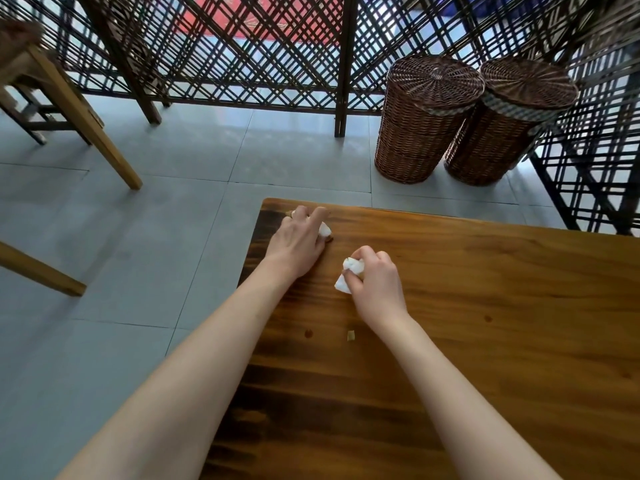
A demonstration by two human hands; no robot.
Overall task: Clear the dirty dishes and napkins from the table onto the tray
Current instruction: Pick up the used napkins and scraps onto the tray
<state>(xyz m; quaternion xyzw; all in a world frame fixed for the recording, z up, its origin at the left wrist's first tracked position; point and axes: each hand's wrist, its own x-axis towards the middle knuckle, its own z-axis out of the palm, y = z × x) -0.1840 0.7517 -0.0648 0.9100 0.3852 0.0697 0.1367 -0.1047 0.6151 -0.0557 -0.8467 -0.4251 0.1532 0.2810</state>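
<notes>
Head view: napkins look light, soft, crushable; take by bunching.
Right hand (375,285): clenched round napkin (349,273).
Left hand (299,242): fingers curled over second napkin (324,230) on table (485,306).

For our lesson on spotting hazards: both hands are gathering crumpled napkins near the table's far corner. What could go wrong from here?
1. The left hand works its napkin right at the table corner, so scraps could be pushed off onto the floor.
2. The small crumb behind the right hand may be missed.
3. No tray is in view, so the right hand's napkin might drop while carried.
</notes>
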